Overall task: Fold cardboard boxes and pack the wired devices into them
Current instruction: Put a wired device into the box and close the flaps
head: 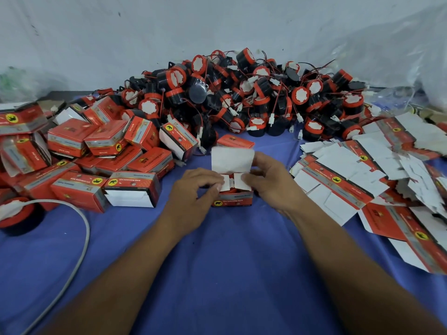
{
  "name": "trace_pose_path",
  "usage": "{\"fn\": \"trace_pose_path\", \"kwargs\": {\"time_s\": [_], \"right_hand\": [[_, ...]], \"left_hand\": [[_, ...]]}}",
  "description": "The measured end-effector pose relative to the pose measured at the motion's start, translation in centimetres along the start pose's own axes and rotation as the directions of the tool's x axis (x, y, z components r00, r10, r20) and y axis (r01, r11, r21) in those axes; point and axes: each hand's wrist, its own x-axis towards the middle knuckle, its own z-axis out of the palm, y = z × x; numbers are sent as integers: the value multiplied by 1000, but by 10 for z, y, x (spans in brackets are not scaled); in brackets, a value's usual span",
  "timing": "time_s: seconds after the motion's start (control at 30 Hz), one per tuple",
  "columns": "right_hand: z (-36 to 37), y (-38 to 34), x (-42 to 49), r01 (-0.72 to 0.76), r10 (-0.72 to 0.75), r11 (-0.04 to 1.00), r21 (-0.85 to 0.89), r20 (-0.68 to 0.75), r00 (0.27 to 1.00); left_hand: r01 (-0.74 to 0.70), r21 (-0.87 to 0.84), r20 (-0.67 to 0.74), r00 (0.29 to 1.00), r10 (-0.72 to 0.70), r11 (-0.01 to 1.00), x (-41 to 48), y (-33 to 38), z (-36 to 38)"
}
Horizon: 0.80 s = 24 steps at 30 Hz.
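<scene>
Left hand (193,187) and right hand (268,180) grip box (232,200), fingers (212,183) pressing side flaps (226,183) down. Lid (232,160) stands open.

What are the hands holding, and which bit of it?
The left hand holds the red box by its left end flap; the right hand by its right end flap.

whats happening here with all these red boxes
A person is closing one red box on the blue cloth. The left hand and the right hand hold its sides and press the two side flaps in over a red device inside; the lid flap stands up, not yet tucked. Heaps around it: folded boxes on the left, loose wired devices behind, flat cartons on the right.
</scene>
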Motion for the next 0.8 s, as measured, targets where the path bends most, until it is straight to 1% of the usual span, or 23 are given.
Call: {"fn": "trace_pose_path", "kwargs": {"time_s": [0.07, 0.1, 0.13, 0.17, 0.23, 0.3, 0.4, 0.5, 0.67, 0.8], "right_hand": [[0, 1, 0, 107, -103, 979, -176, 29, 994], [-1, 3, 0, 138, -132, 964, -229, 44, 990], [-2, 3, -1, 153, -141, 958, -243, 66, 988], [-5, 3, -1, 152, -131, 958, -243, 103, 986], [-11, 2, -3, 114, -63, 962, -249, 202, 977], [-16, 0, -5, 77, 0, 956, -283, 264, 965], [-16, -1, -7, 97, -16, 951, -295, 266, 964], [-15, 1, -7, 125, -46, 950, -285, 268, 962], [-16, 3, -6, 75, -29, 982, -176, 248, 968], [-13, 3, -6, 148, -94, 968, -202, 252, 963]], "left_hand": [[126, -149, -39, 990, -133, 981, 0, 2, 1], [164, -218, -48, 983, -179, 962, 0, 3, 1], [179, -264, -50, 979, -199, 948, 1, 3, 0], [175, -272, -46, 980, -194, 946, 2, 3, -2], [139, -191, -5, 990, -143, 972, 3, 0, -6], [114, -109, 36, 993, -111, 987, 2, -3, -8], [122, -84, 79, 990, -116, 989, -1, -4, -8], [85, -76, 116, 990, -76, 993, -1, -3, -9], [74, -132, 75, 995, -65, 988, 1, -1, -9], [65, -160, 50, 997, -58, 985, 1, -3, -9]]}}
